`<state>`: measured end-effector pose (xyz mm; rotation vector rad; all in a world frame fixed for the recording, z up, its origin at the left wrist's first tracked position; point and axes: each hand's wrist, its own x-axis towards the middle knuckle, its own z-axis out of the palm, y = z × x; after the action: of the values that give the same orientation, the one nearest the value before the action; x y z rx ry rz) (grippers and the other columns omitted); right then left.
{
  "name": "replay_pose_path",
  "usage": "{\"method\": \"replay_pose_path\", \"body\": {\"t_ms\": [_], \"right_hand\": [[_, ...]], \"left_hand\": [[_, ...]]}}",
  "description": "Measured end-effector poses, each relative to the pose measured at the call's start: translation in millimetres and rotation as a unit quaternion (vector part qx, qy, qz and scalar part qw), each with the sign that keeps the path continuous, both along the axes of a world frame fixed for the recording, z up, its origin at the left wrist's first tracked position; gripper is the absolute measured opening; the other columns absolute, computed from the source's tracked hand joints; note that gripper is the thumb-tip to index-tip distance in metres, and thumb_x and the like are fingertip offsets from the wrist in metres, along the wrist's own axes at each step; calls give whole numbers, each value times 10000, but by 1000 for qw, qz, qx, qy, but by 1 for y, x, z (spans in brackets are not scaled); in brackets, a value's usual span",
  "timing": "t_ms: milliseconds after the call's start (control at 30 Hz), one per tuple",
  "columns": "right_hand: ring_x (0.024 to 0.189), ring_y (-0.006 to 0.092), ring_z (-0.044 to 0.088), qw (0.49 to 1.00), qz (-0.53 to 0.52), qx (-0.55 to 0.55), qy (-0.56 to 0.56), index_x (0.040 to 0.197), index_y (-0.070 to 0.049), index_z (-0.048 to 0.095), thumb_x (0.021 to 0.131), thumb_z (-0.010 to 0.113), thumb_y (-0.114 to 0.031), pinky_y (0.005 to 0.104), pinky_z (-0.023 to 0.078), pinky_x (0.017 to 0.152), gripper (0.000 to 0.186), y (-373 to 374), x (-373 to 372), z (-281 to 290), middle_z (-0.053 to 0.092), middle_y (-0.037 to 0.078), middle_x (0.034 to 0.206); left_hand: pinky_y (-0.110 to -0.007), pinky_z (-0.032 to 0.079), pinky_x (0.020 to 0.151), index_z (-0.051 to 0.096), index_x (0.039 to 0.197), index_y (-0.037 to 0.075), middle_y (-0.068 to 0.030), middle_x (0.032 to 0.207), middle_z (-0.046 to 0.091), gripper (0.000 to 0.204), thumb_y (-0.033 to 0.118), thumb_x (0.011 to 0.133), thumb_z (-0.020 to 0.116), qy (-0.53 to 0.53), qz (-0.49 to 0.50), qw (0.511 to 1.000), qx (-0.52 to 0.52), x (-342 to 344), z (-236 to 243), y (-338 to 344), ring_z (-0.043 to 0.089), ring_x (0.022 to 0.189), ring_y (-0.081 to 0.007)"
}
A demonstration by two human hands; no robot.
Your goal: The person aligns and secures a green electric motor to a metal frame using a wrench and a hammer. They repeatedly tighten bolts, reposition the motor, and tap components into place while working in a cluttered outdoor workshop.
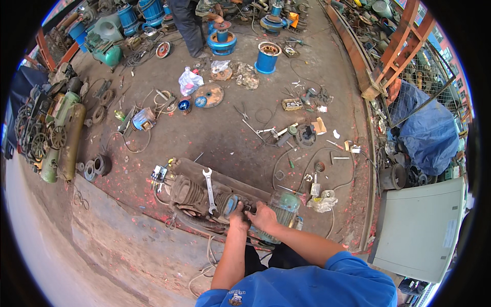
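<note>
A long, grimy machine (186,192) with ribbed cylinders lies on the ground in front of me, with a green motor (286,202) at its right end. An open-ended spanner (209,190) rests across its top. Near the machine's middle, beside a round blue-faced part (231,204), my left hand (239,217) has its blackened fingers closed together. My right hand (263,217) meets it from the right, fingers curled in. Between the fingertips is a small dark piece, too small and covered to name.
Beyond the machine lie pliers (242,111), a hammer (287,134), cables and a green-handled screwdriver (291,162). A blue motor housing (267,58) stands farther off. Another person (190,25) bends over a blue pump (222,44). A pale cabinet (417,230) is at my right.
</note>
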<state>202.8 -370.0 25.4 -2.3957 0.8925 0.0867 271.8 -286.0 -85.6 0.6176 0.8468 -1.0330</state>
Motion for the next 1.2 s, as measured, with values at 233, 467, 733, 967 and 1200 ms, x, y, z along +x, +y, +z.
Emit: {"method": "replay_pose_path", "body": {"t_ms": [233,467,733,967,1200], "right_hand": [[677,383,606,973,150,-118,-130,911,-50,626,934,603,-289,472,511,647,242,-21,2,-4,648,166,786],[672,416,619,914,-249,317,-43,837,-7,620,911,639,-352,497,520,686,353,-27,6,-36,643,188,750],[864,418,657,922,-166,349,6,1042,24,605,874,682,-383,475,525,782,447,-14,0,-46,694,221,916],[797,389,648,967,154,-154,-133,1026,-35,630,871,677,-317,483,522,766,324,-15,-1,9,667,185,817],[728,392,631,993,29,30,-108,937,7,649,906,643,-282,466,520,716,290,-16,13,-21,652,210,784]], "left_hand": [[-423,492,769,617,1047,104,-56,978,671,292,383,1010,537,3,17,1000,7,-3,-4,-2,614,900,-238],[-393,504,717,603,1002,85,-65,918,663,302,374,1020,515,-3,-68,996,53,2,47,-14,622,835,-219],[-323,510,628,604,982,68,-73,906,663,260,310,1029,520,5,-24,999,34,1,18,-7,629,757,-218],[-394,517,729,615,1030,67,-66,921,664,286,344,1017,542,-21,13,997,67,0,6,-6,616,805,-251],[-405,474,762,635,1024,124,-27,908,665,275,371,1024,515,11,-21,1000,2,-2,-18,1,595,821,-212]]}}
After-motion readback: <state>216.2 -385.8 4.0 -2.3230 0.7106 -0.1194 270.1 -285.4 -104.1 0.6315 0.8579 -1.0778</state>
